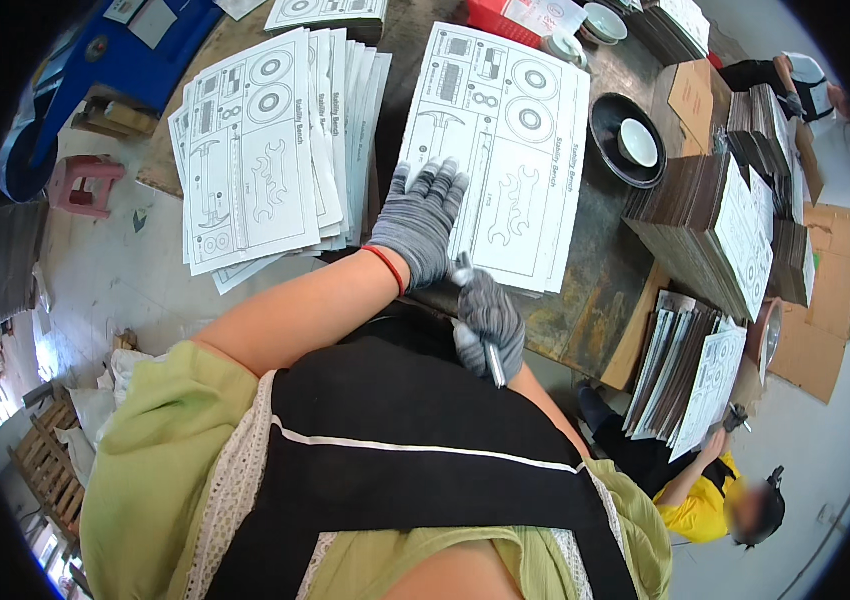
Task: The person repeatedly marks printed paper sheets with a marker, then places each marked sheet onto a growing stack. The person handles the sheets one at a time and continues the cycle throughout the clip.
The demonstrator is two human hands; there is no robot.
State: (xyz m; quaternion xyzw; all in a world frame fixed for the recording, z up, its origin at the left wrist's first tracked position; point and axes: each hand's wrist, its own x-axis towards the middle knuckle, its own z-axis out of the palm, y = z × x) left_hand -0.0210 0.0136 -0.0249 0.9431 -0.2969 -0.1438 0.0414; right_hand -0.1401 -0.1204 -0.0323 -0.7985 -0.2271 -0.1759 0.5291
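Note:
My left hand (417,222), in a grey knitted glove, lies with fingers spread on the left edge of a printed sheet stack (535,190) bearing line drawings of tools. At the near edge of that stack, my right hand (490,320), gloved in the same grey, is closed round a slim silver-white pen-like tool (495,364). Its upper end pokes out above the fist by the sheets' near left corner; whether it touches them I cannot tell. A fanned pile of similar sheets (265,180) sits left of my left hand.
Right on the table are a black dish (598,135) with a white bowl (637,143) in it. Beyond the right edge stand tall board stacks (695,215). A person in yellow (695,505) handles another stack (710,385) at lower right. Blue machinery (130,60) stands far left.

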